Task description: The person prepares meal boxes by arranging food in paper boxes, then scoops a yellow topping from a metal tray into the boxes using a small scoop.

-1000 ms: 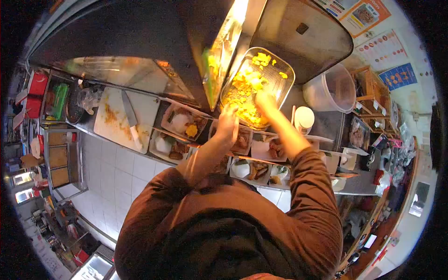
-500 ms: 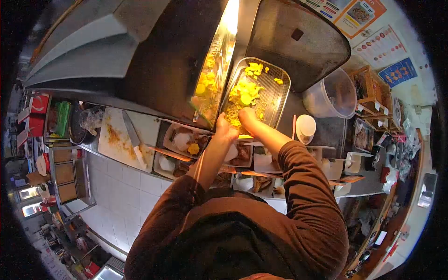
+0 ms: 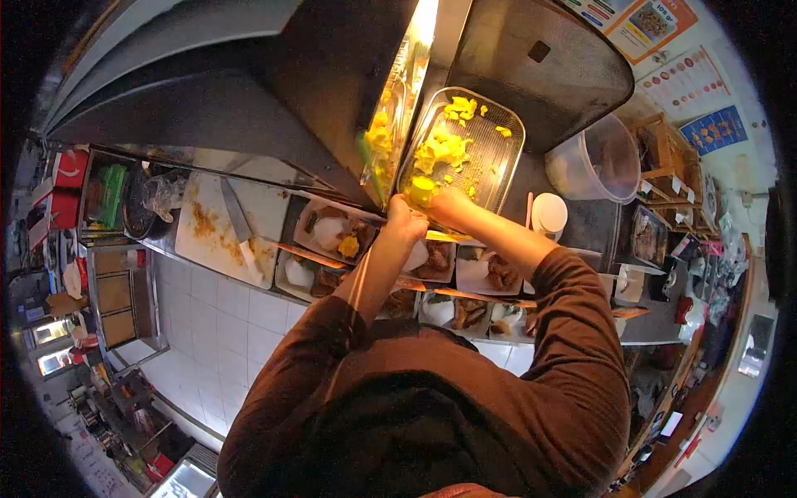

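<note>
A metal mesh-bottomed tray (image 3: 516,158) under a bright lamp holds crumbled yellow pieces that look like scrambled egg (image 3: 442,151). My right hand (image 3: 449,206) reaches into its near end, fingers curled and partly hidden. Just beyond that hand is a round, glossy yellow-green thing (image 3: 422,191) whose kind I cannot make out. Close beside it, my left hand (image 3: 406,219) is closed at the tray's near left corner; whatever is in its fingers is hidden. Below my hands stand open food boxes with white rice (image 3: 330,230) and browned meat (image 3: 433,261); one has a yellow piece (image 3: 349,246) on top.
To the left, a knife (image 3: 238,220) lies on a stained white cutting board (image 3: 195,249). Right of the tray stand a white round-lidded container (image 3: 549,214) and a large clear tub (image 3: 599,162). A dark panel (image 3: 540,83) rises behind the tray.
The view has shifted slightly. My right hand has moved a little within the tray's near end, and the round yellow-green thing now shows beside it. My left hand stays at the corner.
</note>
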`<action>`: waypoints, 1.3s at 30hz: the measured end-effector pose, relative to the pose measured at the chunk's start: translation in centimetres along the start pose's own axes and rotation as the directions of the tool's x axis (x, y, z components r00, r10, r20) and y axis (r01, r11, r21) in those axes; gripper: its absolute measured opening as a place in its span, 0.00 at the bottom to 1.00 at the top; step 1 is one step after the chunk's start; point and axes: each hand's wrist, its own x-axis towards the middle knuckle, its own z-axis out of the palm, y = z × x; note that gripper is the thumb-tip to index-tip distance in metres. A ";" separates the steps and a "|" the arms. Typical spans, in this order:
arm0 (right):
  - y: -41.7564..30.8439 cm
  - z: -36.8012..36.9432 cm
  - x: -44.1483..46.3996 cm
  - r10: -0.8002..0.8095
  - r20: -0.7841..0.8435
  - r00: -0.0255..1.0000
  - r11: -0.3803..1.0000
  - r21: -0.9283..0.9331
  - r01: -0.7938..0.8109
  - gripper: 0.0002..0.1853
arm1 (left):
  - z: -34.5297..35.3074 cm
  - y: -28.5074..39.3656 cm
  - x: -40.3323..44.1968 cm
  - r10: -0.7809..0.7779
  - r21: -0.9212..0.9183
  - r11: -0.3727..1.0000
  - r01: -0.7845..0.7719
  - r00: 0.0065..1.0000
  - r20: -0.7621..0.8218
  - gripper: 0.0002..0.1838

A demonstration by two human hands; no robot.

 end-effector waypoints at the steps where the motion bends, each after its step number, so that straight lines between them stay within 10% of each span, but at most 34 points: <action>1: -0.4 1.3 -0.1 0.023 -0.015 1.000 0.998 0.059 -0.022 0.06 | -0.4 0.3 0.4 -0.050 -0.007 0.999 0.050 0.993 -0.110 0.37; 4: -2.5 -4.2 -3.0 -0.003 0.198 0.980 0.986 0.163 -0.030 0.10 | -1.2 0.0 -0.3 -0.052 0.009 0.999 0.054 0.991 -0.120 0.17; 7: 1.3 -2.6 -2.2 0.088 0.189 0.978 0.847 0.503 -0.174 0.13 | 3.5 0.2 -5.2 -0.094 -0.141 0.989 0.049 0.939 -0.331 0.37; 11: 3.6 -4.0 -3.2 0.018 0.573 0.819 0.071 0.817 -0.573 0.15 | 2.6 0.1 -6.2 -0.069 -0.204 0.976 0.070 0.998 0.010 0.32; 19: 1.4 -8.9 -8.2 0.051 0.421 0.906 -0.228 0.888 -0.400 0.16 | 6.3 4.9 -29.4 -0.102 0.407 0.912 -0.054 0.931 0.352 0.27; 24: -0.3 -12.6 -10.9 0.055 0.300 0.952 -0.407 0.878 -0.253 0.17 | -4.4 10.3 -33.6 0.345 0.800 0.518 -0.302 0.930 0.127 0.22; 28: 2.7 -10.9 -9.1 0.095 0.294 0.951 -0.159 0.948 -0.277 0.16 | -5.0 9.5 -34.4 0.554 0.700 0.558 -0.446 0.828 0.086 0.20; 31: 6.1 -3.8 -5.4 0.411 0.228 0.883 0.551 0.710 -0.440 0.14 | 1.3 7.2 -33.3 0.352 0.752 0.493 -0.437 0.891 0.287 0.19; 34: 2.4 -4.7 -3.6 0.453 -0.010 0.892 0.872 0.211 -0.441 0.13 | 7.5 4.1 -28.5 0.191 0.698 -0.120 -0.706 0.674 0.714 0.22; 37: -0.4 -5.9 -2.1 0.468 -0.051 0.882 0.856 0.275 -0.438 0.09 | 8.4 0.5 -17.9 0.320 0.741 0.193 -0.643 0.755 0.572 0.21; 39: -0.8 -4.9 -1.3 0.196 0.011 0.981 0.980 0.021 -0.196 0.13 | 6.1 -0.3 -10.9 0.436 0.730 0.304 -0.612 0.771 0.465 0.20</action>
